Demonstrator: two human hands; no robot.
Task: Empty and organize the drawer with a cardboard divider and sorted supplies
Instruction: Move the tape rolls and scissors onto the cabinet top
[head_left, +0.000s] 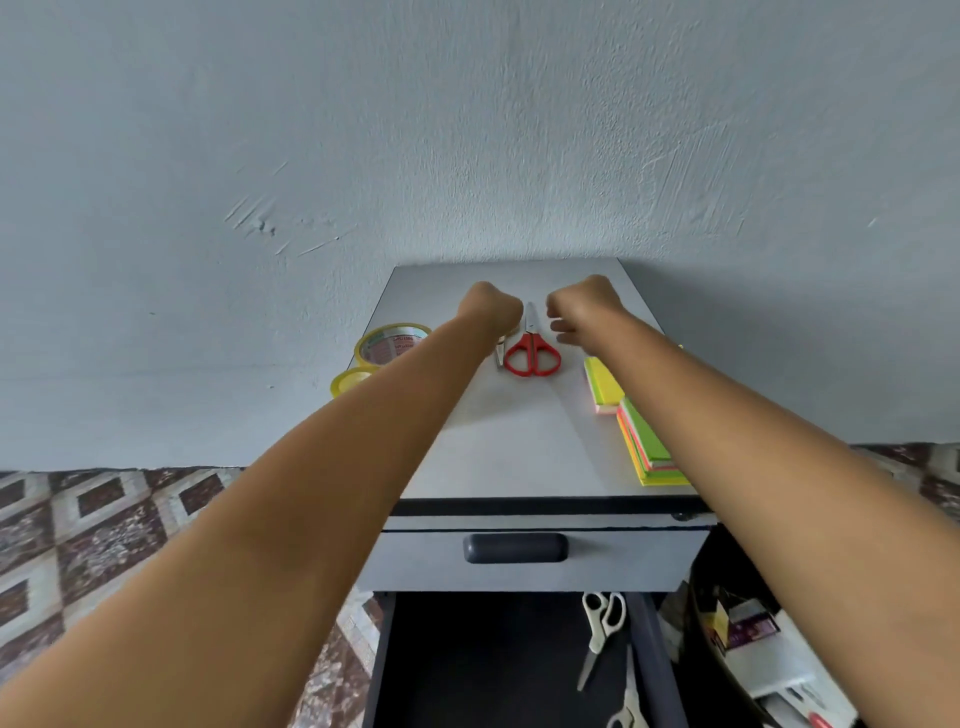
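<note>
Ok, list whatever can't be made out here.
- Left hand: head view, its grip faces away; holding anything, unclear.
- Metal thing beside the red scissors: mostly under the left wrist.
- Small tape roll: partly behind the left forearm.
- Lower scissors in the drawer: cut by the bottom edge.

Single wide-angle head view, looking forward-down over cabinet top (509, 441) toward wall (467, 130); drawer (467, 670) close below.
</note>
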